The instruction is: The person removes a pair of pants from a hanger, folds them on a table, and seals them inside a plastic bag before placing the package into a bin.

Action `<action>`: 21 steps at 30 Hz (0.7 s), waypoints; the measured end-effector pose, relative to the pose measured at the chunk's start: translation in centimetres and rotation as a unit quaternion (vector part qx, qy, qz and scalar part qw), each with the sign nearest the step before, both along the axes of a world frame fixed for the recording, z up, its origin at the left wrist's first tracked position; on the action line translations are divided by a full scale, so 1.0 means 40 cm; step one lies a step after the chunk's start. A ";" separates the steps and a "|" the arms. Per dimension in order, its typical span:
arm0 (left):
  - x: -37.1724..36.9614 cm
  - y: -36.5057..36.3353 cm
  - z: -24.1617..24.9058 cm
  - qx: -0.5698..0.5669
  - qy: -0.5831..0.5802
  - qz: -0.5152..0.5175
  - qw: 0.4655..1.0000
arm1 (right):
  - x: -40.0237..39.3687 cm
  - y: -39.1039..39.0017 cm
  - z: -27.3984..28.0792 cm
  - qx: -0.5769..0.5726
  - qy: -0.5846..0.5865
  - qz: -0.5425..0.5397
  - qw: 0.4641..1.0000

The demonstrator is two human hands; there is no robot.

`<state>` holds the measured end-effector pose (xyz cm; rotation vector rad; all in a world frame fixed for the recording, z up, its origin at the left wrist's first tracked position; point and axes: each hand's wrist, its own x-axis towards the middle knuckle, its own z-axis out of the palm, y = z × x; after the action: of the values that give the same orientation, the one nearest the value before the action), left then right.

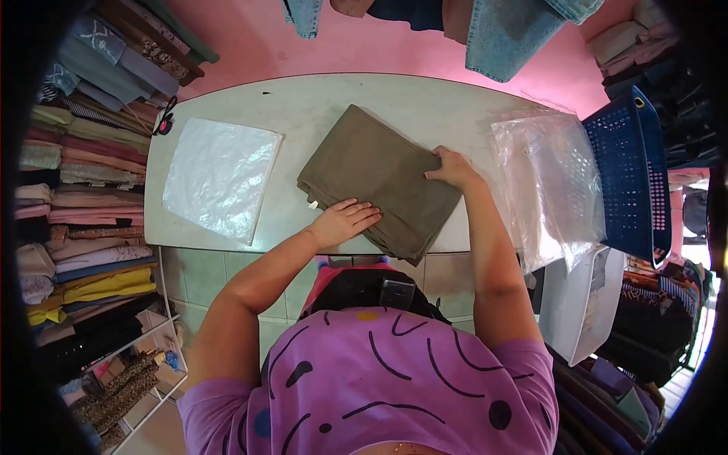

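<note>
A folded olive-brown garment (379, 178) lies at a slant on the middle of the table, with a small white tag (313, 205) at its left corner. My left hand (345, 222) rests flat on its lower left part, fingers stretched out. At the garment's upper right edge is my right hand (455, 168), its thumb and fingers apart and touching the cloth. To the left lies a flat white plastic-wrapped packet (221, 178). Clear plastic bags (542, 182) are spread at the table's right end.
The pale table (280, 98) has a curved far edge. A blue basket (626, 174) stands at its right end, beside the bags. Small black scissors (166, 117) lie at the far left. Shelves of folded clothes (91, 182) flank the left; jeans (504, 38) hang beyond.
</note>
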<state>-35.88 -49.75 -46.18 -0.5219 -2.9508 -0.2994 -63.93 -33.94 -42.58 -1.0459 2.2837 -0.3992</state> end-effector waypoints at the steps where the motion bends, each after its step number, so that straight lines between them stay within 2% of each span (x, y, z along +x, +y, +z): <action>1: -0.002 0.003 0.002 -0.006 0.015 0.005 1.000 | -0.004 -0.010 0.004 -0.001 0.000 0.004 1.000; 4: -0.018 0.002 0.003 -0.002 0.029 0.012 1.000 | 0.002 -0.037 0.016 0.053 0.010 0.056 0.997; 7: -0.044 0.001 0.013 0.035 0.006 0.037 0.999 | 0.050 -0.046 0.063 -0.005 0.026 0.106 0.994; 9: -0.062 0.002 0.036 0.062 -0.016 0.060 0.996 | 0.136 -0.044 0.156 0.032 0.007 0.045 0.998; 10: -0.072 0.004 0.051 0.082 -0.040 0.084 0.992 | 0.165 -0.032 0.142 0.032 0.008 0.051 0.998; 12: -0.091 0.005 0.078 0.101 -0.066 0.115 0.986 | 0.224 -0.009 0.097 -0.011 0.089 0.176 0.980; 13: -0.096 0.005 0.090 0.105 -0.093 0.122 0.983 | 0.257 -0.002 0.099 -0.013 0.086 0.183 0.979; 15: -0.096 -0.001 0.087 0.129 -0.103 0.126 0.978 | 0.322 -0.004 0.105 0.022 0.183 0.144 0.972; 16: -0.092 -0.004 0.092 0.125 -0.104 0.136 0.977 | 0.345 -0.011 0.102 0.015 0.181 0.152 0.972; 18: -0.073 -0.011 0.101 0.111 -0.129 0.111 0.979 | 0.384 -0.023 0.084 0.067 0.278 0.127 0.950; 19: -0.056 -0.022 0.093 0.157 -0.107 0.094 0.977 | 0.400 -0.027 0.054 0.033 0.313 0.092 0.945; 20: -0.032 -0.044 0.086 0.155 -0.107 0.097 0.977 | 0.406 -0.028 0.013 0.030 0.312 0.094 0.945; 21: 0.004 -0.076 0.088 0.159 0.017 0.106 0.981 | 0.406 -0.025 -0.029 0.012 0.353 0.078 0.932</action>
<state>-35.73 -52.79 -42.65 -0.1669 -2.8104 -0.7110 -47.69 -34.93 -43.75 -1.5290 2.7693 0.1022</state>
